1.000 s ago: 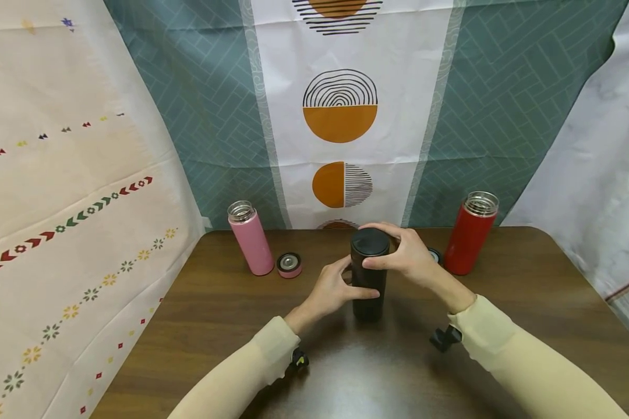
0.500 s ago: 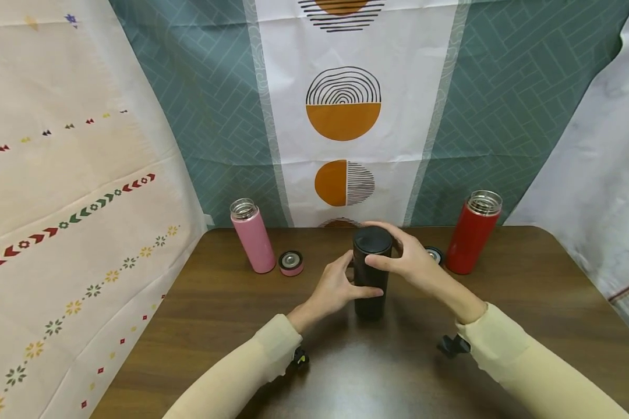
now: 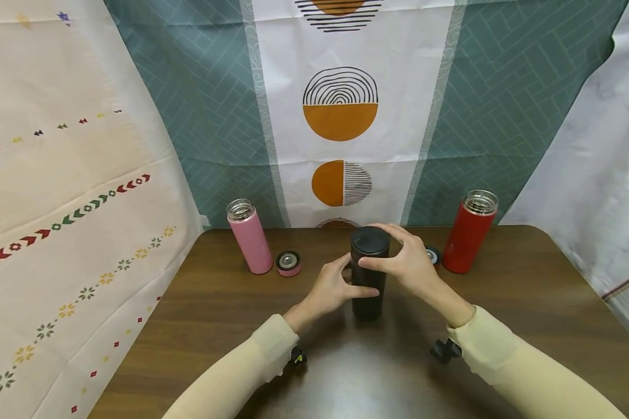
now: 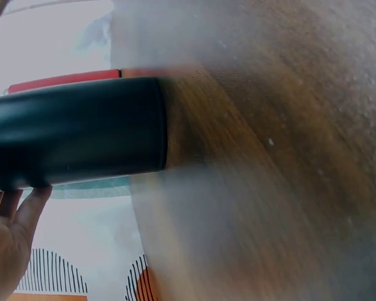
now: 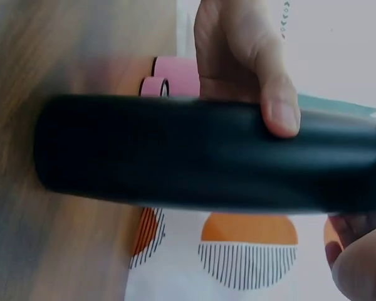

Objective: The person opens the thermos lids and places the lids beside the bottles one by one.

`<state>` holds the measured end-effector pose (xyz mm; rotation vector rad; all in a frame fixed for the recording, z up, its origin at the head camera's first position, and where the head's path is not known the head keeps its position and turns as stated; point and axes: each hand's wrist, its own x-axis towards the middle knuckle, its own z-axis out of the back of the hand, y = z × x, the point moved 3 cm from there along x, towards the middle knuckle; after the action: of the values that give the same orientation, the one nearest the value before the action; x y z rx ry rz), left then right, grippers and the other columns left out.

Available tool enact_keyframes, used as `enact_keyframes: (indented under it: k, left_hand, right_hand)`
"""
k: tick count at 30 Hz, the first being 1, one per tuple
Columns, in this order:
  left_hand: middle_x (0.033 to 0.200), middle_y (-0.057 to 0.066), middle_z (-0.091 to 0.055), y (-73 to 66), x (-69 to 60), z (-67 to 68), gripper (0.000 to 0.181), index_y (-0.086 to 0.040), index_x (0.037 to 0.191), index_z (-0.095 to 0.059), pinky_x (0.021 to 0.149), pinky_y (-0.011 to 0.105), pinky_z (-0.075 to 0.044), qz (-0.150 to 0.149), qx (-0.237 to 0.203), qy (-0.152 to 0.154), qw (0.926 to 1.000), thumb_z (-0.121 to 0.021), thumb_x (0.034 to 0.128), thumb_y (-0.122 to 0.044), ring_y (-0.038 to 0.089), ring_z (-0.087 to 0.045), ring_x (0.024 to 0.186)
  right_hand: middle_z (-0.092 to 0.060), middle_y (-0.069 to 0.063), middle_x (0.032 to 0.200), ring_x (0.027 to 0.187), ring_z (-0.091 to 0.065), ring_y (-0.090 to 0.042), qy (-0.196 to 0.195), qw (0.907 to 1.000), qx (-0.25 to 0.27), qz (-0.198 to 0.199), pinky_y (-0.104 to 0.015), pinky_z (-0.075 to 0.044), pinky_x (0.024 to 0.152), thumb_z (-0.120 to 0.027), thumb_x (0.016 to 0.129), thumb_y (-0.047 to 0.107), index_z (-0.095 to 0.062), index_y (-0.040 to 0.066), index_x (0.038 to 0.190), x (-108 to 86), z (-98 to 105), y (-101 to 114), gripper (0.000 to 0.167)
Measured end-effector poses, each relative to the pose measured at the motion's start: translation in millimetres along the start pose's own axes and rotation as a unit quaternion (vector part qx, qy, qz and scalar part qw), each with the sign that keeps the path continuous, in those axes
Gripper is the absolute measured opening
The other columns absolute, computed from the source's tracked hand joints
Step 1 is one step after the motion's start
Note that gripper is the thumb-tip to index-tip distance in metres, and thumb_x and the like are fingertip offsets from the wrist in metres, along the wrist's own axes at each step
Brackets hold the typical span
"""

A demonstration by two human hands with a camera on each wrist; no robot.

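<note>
A tall black thermos bottle [image 3: 368,294] stands upright on the table, topped by a round black lid [image 3: 370,238]. My left hand [image 3: 329,289] grips the body from the left, its thumb lying across the front. Around the lid's edge curl the thumb and fingers of my right hand [image 3: 413,262]. In the right wrist view the left thumb presses the dark bottle [image 5: 175,153], while part of the right hand [image 5: 363,260] shows at the lower right. The left wrist view catches the bottle's lower part [image 4: 81,135]. Some fingertips behind the bottle are hidden.
At the back left stand a pink bottle [image 3: 252,241] without its lid and a pink lid [image 3: 288,265] beside it. A lidless red bottle [image 3: 466,238] is at the back right, its lid [image 3: 434,256] partly behind my right hand. Behind the table [image 3: 209,331] hangs patterned cloth [image 3: 340,122].
My right hand has turned slightly at the lid: its thumb has slid a little left and its rear fingers a little right. The left hand and bottle stay put; the head view shifts slightly.
</note>
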<state>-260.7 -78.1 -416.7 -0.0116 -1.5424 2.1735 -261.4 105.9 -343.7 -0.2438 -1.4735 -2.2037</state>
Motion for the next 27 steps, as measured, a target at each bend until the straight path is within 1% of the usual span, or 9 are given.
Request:
enact_keyframes:
  k: [4, 7, 10, 13, 17, 19, 22, 24, 27]
  left_hand:
    - [0.131, -0.007, -0.069, -0.7, -0.2, 1.0, 0.071, -0.024, 0.142, -0.061, 0.093, 0.03, -0.058, -0.007, 0.001, 0.007, 1.0, -0.094, 0.0791, -0.024, 0.01, -0.069, 0.113]
    - [0.133, -0.008, -0.068, -0.1, 0.1, 0.8, 0.072, -0.025, 0.144, -0.06, 0.093, 0.029, -0.058, -0.009, -0.003, 0.014, 0.9999, -0.093, 0.0798, -0.024, 0.01, -0.069, 0.114]
    - [0.132, -0.007, -0.068, 0.1, 0.6, 1.1, 0.071, -0.024, 0.143, -0.06, 0.091, 0.029, -0.058, -0.009, -0.006, 0.016, 0.9998, -0.093, 0.0797, -0.023, 0.012, -0.07, 0.112]
    - [0.129, -0.006, -0.07, 0.2, 1.1, 1.6, 0.069, -0.024, 0.14, -0.062, 0.088, 0.029, -0.059, -0.008, -0.001, 0.013, 0.9999, -0.094, 0.0791, -0.024, 0.014, -0.072, 0.108]
    - [0.128, -0.005, -0.07, 0.6, 1.4, 0.9, 0.072, -0.023, 0.142, -0.06, 0.085, 0.028, -0.06, -0.017, 0.013, 0.006, 0.9998, -0.094, 0.0788, -0.025, 0.014, -0.073, 0.103]
    - [0.128, -0.004, -0.07, 0.7, 1.2, -0.3, 0.075, -0.022, 0.144, -0.058, 0.083, 0.028, -0.06, -0.02, 0.018, 0.003, 0.9996, -0.094, 0.0785, -0.026, 0.013, -0.073, 0.101]
    - [0.128, -0.003, -0.069, 0.7, 1.0, -2.1, 0.077, -0.02, 0.144, -0.056, 0.081, 0.028, -0.06, -0.019, 0.025, -0.003, 0.9995, -0.095, 0.078, -0.026, 0.011, -0.072, 0.1]
    - [0.128, -0.002, -0.068, 0.6, 0.5, -2.4, 0.077, -0.019, 0.143, -0.057, 0.081, 0.027, -0.06, -0.014, 0.025, -0.009, 0.9996, -0.095, 0.0772, -0.025, 0.011, -0.072, 0.1]
    - [0.128, -0.001, -0.069, 1.3, 0.4, -2.9, 0.076, -0.018, 0.142, -0.057, 0.083, 0.027, -0.06, -0.007, 0.022, -0.015, 0.9996, -0.095, 0.077, -0.024, 0.012, -0.073, 0.101]
  right_hand:
    - [-0.071, 0.001, 0.121, 0.117, -0.059, -0.02, 0.028, 0.9993, 0.014, 0.022, -0.056, -0.036, 0.11, -0.092, 0.08, 0.026, -0.07, 0.019, 0.134, 5.1, 3, -5, 0.059]
    - [-0.07, 0.0, 0.123, 0.114, -0.062, -0.021, 0.065, 0.9965, 0.045, 0.03, -0.05, -0.042, 0.108, -0.092, 0.08, 0.02, -0.069, 0.018, 0.134, 11.2, 5, -11, 0.058]
    - [-0.068, -0.005, 0.126, 0.112, -0.063, -0.026, 0.119, 0.9875, 0.098, 0.032, -0.043, -0.049, 0.102, -0.089, 0.081, 0.013, -0.068, 0.013, 0.135, 19.3, 7, -16, 0.057]
    - [-0.066, -0.01, 0.128, 0.111, -0.063, -0.03, 0.173, 0.9734, 0.149, 0.021, -0.038, -0.053, 0.098, -0.084, 0.084, 0.009, -0.064, 0.009, 0.138, 25.5, 7, -21, 0.058]
    - [-0.062, -0.012, 0.133, 0.117, -0.06, -0.032, 0.201, 0.9613, 0.188, -0.007, -0.041, -0.052, 0.1, -0.079, 0.088, 0.008, -0.058, 0.008, 0.144, 22.6, 7, -19, 0.06]
    - [-0.058, -0.011, 0.138, 0.121, -0.058, -0.034, 0.187, 0.9649, 0.183, -0.02, -0.047, -0.051, 0.103, -0.078, 0.09, 0.01, -0.055, 0.011, 0.148, 16.2, 6, -14, 0.063]
    - [-0.055, -0.008, 0.143, 0.129, -0.054, -0.033, 0.128, 0.9838, 0.12, -0.035, -0.055, -0.046, 0.108, -0.079, 0.091, 0.02, -0.052, 0.017, 0.151, 4.3, 5, -3, 0.065]
    - [-0.054, -0.007, 0.144, 0.131, -0.052, -0.033, 0.082, 0.9933, 0.069, -0.042, -0.06, -0.041, 0.111, -0.081, 0.09, 0.028, -0.052, 0.018, 0.151, -1.8, 1, 5, 0.068]
    - [-0.057, -0.007, 0.142, 0.131, -0.052, -0.032, 0.025, 0.9983, 0.018, -0.05, -0.062, -0.035, 0.113, -0.085, 0.087, 0.033, -0.057, 0.018, 0.147, -6.0, -4, 12, 0.067]
